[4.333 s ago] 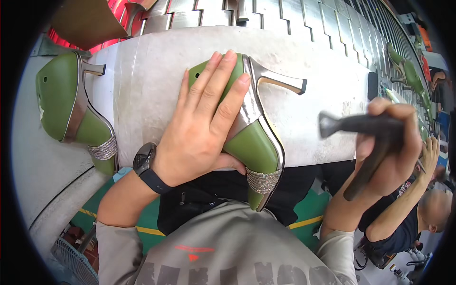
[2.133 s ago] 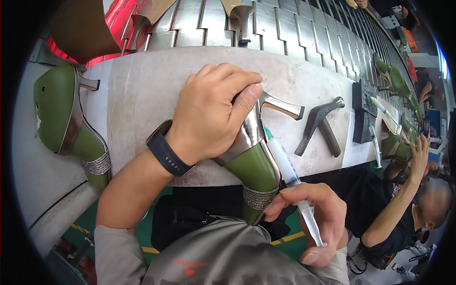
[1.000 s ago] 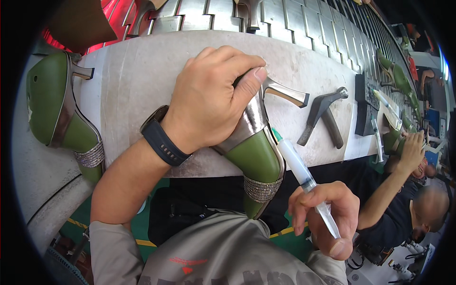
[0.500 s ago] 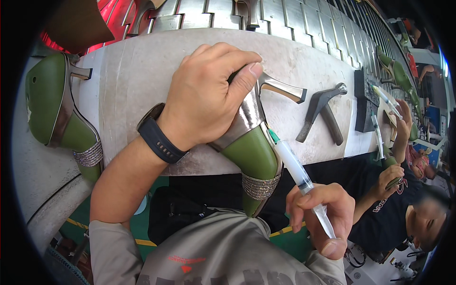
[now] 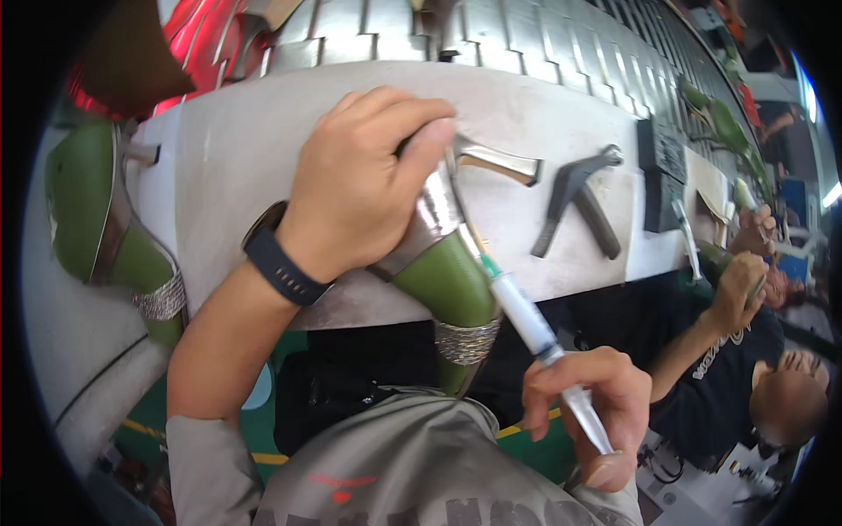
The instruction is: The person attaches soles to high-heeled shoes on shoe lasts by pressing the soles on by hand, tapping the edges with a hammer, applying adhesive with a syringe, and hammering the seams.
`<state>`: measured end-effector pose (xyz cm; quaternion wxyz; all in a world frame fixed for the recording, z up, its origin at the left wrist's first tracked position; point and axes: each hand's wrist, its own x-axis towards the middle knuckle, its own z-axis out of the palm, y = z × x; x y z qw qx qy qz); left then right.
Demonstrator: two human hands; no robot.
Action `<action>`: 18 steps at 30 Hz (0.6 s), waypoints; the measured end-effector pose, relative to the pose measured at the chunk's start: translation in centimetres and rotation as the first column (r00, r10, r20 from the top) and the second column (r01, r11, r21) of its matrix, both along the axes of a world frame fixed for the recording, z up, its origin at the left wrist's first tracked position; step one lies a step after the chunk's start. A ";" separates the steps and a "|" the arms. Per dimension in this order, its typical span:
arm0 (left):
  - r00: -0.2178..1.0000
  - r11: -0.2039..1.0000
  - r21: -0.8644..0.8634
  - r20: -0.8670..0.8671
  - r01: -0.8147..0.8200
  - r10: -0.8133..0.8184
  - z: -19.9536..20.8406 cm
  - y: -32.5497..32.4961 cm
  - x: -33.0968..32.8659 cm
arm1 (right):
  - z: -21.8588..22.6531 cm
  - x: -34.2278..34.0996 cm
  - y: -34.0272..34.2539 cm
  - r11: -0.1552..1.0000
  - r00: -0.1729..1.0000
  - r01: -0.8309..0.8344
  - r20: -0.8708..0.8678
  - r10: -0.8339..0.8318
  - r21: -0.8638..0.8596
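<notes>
My left hand [image 5: 368, 180] is wrapped over the heel part of a green high-heeled shoe [image 5: 452, 280]. The shoe has a metallic band, a slim metallic heel pointing right and a glittering strap near its toe, which hangs past the table's near edge. Between the fingers of my right hand [image 5: 596, 408] is a syringe [image 5: 526, 320] filled with whitish liquid, my thumb at the plunger's end. Its green-based tip lies against the shoe's edge, beside the metallic band. The exact contact of the tip is blurred.
A hammer [image 5: 574, 202] lies right of the shoe on the pale table [image 5: 237, 175]. Another green shoe [image 5: 83, 197] stands at the left. Behind runs a metal slat conveyor [image 5: 377, 44]. At the right, beside a black block [image 5: 662, 175], a co-worker [image 5: 719, 368] holds another shoe and a syringe.
The view has shifted slightly, so most things sit a little further left. My left hand keeps its hold and the syringe stays along the shoe's edge. The co-worker's hands have moved closer together.
</notes>
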<state>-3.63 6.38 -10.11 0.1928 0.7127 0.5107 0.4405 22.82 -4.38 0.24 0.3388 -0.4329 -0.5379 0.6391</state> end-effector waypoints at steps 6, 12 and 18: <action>0.997 0.998 -0.057 0.071 -0.033 0.037 1.2 -0.3 0.5 | 1.7 3.0 2.1 0.988 0.987 0.152 -0.060 -0.150 0.036; 0.998 0.997 -0.065 0.042 -0.034 0.036 1.3 -0.7 0.6 | -2.1 10.2 11.7 0.844 0.834 0.513 -0.326 -0.445 0.158; 0.998 0.997 -0.068 0.049 -0.036 0.039 1.5 -0.7 0.7 | -5.2 12.6 16.4 0.770 0.777 0.628 -0.151 -0.611 0.114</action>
